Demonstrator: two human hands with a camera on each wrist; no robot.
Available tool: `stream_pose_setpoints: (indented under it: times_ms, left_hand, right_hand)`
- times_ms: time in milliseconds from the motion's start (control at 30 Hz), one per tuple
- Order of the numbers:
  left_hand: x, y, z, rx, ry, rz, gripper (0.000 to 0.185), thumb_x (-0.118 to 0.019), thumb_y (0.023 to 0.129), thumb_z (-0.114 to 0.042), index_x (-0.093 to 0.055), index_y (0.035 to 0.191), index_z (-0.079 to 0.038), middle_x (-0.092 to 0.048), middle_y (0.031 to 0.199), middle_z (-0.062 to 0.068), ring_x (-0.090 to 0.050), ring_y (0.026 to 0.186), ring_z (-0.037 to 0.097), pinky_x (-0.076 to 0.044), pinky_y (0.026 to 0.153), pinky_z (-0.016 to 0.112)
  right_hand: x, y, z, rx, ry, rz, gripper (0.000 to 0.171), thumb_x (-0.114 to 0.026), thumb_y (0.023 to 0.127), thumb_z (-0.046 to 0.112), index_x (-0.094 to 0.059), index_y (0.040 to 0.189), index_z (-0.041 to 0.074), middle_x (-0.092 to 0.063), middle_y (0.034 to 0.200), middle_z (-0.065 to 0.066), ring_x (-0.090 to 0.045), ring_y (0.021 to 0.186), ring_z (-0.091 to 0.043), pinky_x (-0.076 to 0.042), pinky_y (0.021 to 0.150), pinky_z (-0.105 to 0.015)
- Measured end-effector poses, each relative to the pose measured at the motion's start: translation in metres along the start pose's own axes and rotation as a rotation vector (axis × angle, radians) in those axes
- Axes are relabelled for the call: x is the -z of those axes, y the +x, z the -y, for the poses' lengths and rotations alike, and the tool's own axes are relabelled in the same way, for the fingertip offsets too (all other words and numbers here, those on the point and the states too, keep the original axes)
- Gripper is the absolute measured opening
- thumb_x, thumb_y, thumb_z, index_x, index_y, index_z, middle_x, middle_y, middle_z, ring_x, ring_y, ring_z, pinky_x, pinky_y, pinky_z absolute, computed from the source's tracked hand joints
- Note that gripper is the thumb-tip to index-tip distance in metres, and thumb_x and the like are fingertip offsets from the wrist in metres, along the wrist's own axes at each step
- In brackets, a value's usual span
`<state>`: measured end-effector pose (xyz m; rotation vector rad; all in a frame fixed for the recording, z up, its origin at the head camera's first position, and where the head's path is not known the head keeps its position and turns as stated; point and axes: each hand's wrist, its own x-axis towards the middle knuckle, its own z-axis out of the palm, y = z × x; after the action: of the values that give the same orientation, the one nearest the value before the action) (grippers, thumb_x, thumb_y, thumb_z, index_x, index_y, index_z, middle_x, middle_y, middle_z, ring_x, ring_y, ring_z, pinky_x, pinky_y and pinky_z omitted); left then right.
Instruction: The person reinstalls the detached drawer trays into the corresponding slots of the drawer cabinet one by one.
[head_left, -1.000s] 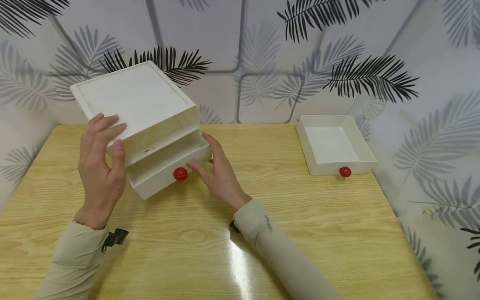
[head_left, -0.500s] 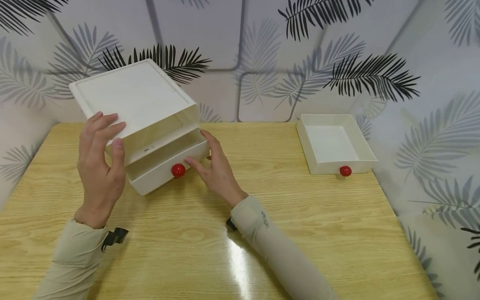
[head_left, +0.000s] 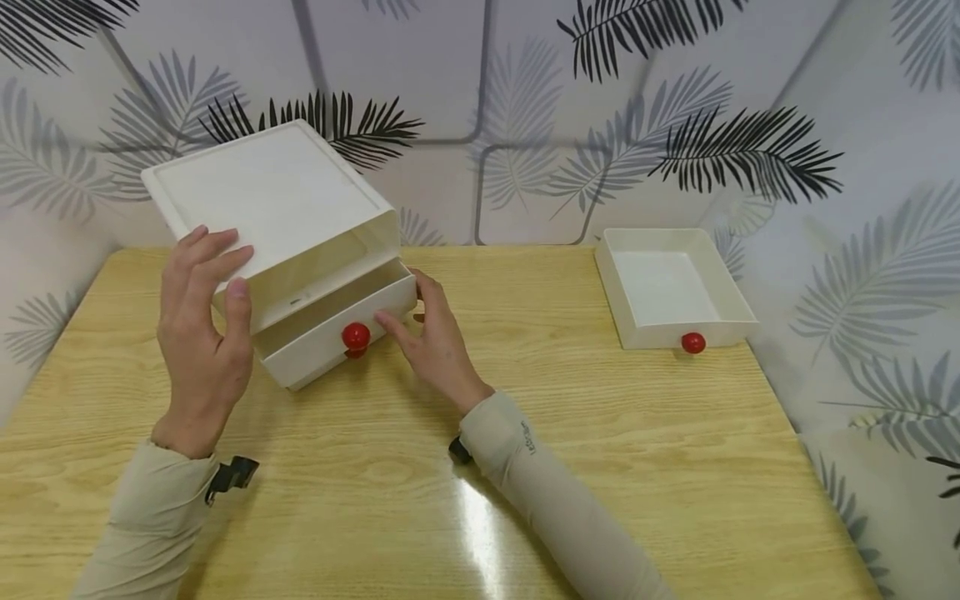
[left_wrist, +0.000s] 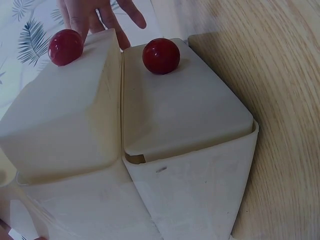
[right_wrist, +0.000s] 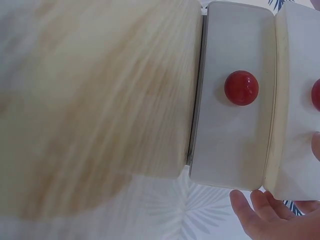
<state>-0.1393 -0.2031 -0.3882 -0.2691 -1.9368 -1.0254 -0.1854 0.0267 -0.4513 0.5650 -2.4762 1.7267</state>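
The right hand [head_left: 444,358] pinches the cabinet's [head_left: 273,192] protruding drawer [head_left: 318,352]. The left hand [head_left: 204,342], fingers parted, touches the cabinet's left edge.

White drawer cabinet [head_left: 277,187], left hand [head_left: 202,333] on its left edge, right hand [head_left: 437,346] gripping its partly open lower drawer [head_left: 318,343], loose red-knobbed drawer [head_left: 652,336] right of the cabinet

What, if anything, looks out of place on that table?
One white drawer sits by itself on the table, away from the white drawer cabinet, whose top opening has no drawer in it, so it may belong there. I see no spill or obvious damage.
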Motion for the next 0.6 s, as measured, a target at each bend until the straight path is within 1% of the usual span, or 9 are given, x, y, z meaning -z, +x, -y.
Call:
stream_pose_setpoints:
  times_ms: [267, 467, 600]
  left_hand:
    - [-0.0002, 0.0005, 0.0012, -0.004, 0.001, 0.002, 0.042, -0.054, 0.103, -0.032, -0.072, 0.120, 0.002, -0.067, 0.137, 0.019, -0.049, 0.146, 0.028, -0.033, 0.128, 0.043]
    - [-0.0001, -0.0002, 0.0021, 0.002, 0.003, 0.007, 0.043, -0.053, 0.103, -0.032, -0.073, 0.120, 0.002, -0.066, 0.137, 0.018, -0.048, 0.147, 0.027, -0.033, 0.128, 0.042]
    - [0.0006, -0.0007, 0.0022, 0.007, 0.006, 0.010, 0.043, -0.053, 0.103, -0.033, -0.072, 0.121, 0.002, -0.066, 0.138, 0.018, -0.048, 0.147, 0.027, -0.033, 0.128, 0.042]
  right_hand:
    - [-0.0006, 0.0025, -0.0009, -0.026, -0.008, -0.001, 0.068, -0.069, 0.101, 0.027, -0.036, 0.157, 0.007, -0.050, 0.148, -0.013, -0.053, 0.135, -0.027, -0.054, 0.109, -0.048]
    - [-0.0032, 0.0040, -0.0017, -0.052, 0.003, -0.002, 0.066, -0.068, 0.101, 0.028, -0.038, 0.156, 0.005, -0.052, 0.146, -0.014, -0.053, 0.133, -0.027, -0.054, 0.109, -0.049]
    - [-0.0058, 0.0049, -0.0030, -0.072, 0.017, -0.001, 0.066, -0.068, 0.102, 0.029, -0.038, 0.156, 0.006, -0.052, 0.146, -0.013, -0.053, 0.132, -0.026, -0.054, 0.108, -0.050]
